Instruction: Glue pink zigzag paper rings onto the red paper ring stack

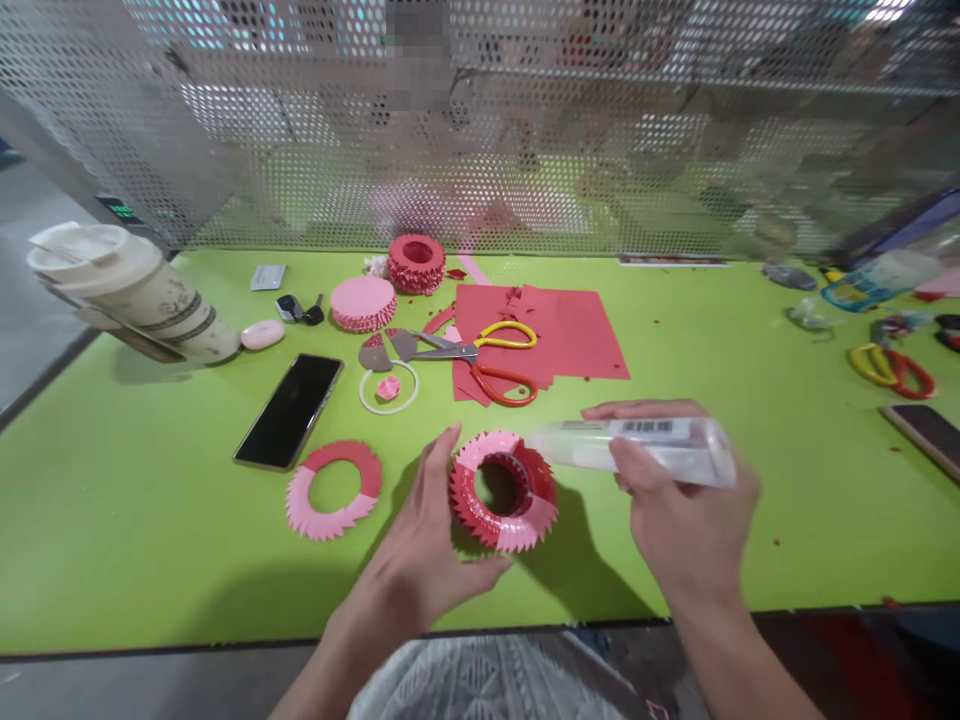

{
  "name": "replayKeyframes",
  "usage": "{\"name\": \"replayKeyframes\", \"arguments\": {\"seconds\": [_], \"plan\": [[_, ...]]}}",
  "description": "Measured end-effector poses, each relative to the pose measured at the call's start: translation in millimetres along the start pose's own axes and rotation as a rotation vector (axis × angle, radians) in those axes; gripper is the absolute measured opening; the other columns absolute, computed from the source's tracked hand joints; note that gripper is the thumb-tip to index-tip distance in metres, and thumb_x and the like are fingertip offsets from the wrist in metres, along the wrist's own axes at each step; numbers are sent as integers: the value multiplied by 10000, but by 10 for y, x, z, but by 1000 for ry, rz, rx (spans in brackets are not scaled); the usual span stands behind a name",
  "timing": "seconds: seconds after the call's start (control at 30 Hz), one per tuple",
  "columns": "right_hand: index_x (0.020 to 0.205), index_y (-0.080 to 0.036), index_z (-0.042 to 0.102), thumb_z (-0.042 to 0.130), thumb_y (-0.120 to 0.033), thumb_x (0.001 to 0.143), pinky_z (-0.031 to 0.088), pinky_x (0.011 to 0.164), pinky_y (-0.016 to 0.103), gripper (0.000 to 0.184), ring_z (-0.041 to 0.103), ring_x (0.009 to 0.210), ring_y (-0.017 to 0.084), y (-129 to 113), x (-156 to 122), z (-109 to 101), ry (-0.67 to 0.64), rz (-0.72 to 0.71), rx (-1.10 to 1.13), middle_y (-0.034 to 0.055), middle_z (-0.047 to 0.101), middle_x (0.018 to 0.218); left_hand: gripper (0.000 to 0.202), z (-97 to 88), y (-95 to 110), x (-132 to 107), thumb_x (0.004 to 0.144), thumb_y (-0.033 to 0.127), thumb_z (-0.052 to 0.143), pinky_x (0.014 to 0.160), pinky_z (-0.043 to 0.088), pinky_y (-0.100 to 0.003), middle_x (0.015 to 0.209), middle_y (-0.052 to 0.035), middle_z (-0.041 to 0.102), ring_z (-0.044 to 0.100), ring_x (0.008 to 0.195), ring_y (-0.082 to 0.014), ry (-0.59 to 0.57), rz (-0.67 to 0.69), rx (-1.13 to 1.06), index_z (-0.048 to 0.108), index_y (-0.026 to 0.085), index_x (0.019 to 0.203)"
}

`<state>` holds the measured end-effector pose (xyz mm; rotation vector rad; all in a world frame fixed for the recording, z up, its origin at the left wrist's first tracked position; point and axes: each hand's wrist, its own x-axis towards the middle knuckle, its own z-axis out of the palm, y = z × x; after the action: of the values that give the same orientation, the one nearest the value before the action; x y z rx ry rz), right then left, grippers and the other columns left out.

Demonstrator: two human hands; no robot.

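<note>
My left hand (424, 530) grips a thick ring of stacked red and pink serrated paper (504, 492) from its left side, on the green table (150, 560). My right hand (682, 505) holds a clear plastic tube with a barcode label (637, 450) just right of that ring, its tip close to the ring's upper edge. Left of my left hand lies a flat serrated paper ring in red and pink (334, 490). Farther back are a red paper ring stack (416, 263) and a pink paper stack (364, 304).
Scissors with yellow and orange handles (480, 350) rest on red paper sheets (577, 335). A phone (289, 410), a large cup (135, 290) and car keys (300, 310) lie to the left. Another pair of scissors (892, 372) lies right. A perforated metal screen (480, 130) stands behind the table.
</note>
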<state>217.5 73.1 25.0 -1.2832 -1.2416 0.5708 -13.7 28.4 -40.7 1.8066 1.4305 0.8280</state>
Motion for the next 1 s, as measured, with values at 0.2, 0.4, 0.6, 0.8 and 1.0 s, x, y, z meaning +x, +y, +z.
{"name": "replayKeyframes", "arguments": {"seconds": [0.2, 0.4, 0.6, 0.8, 1.0], "plan": [[985, -271, 777, 853, -184, 876, 686, 768, 306, 158, 832, 896, 196, -98, 5, 253, -109, 16, 76, 0, 867, 978, 1305, -112, -37, 55, 835, 324, 934, 1291, 492, -538, 1780, -150, 468, 529, 1612, -376, -60, -33, -97, 49, 383, 1793], [978, -259, 776, 853, -207, 886, 686, 773, 343, 131, 826, 900, 221, -44, -14, 167, -78, 16, 10, 21, 856, 977, 1307, -27, 20, 8, 810, 331, 971, 1304, 477, -564, 1761, -181, 481, 514, 1621, -389, 1, -49, -99, 101, 345, 1785], [969, -266, 793, 868, -232, 899, 667, 816, 370, 108, 807, 950, 241, -15, -38, -30, 9, 17, -15, 34, 844, 997, 1326, 123, 9, -33, 754, 270, 982, 1257, 510, -633, 1700, -183, 526, 564, 1565, -419, 114, -23, -3, 140, 347, 1775], [983, -272, 784, 844, -191, 902, 680, 808, 388, 130, 815, 936, 248, -96, -17, 77, 11, 8, 34, 38, 844, 1001, 1388, 82, 43, -88, 714, 180, 986, 1322, 441, -636, 1839, -161, 348, 376, 1694, -430, 43, -35, -41, 122, 388, 1780], [991, -262, 762, 841, -187, 879, 692, 775, 355, 156, 830, 890, 223, -139, -18, 268, -88, -8, 44, 17, 854, 978, 1359, 12, 88, -82, 765, 181, 980, 1294, 482, -612, 1821, -163, 403, 434, 1668, -413, 16, -40, -101, 103, 398, 1779]]}}
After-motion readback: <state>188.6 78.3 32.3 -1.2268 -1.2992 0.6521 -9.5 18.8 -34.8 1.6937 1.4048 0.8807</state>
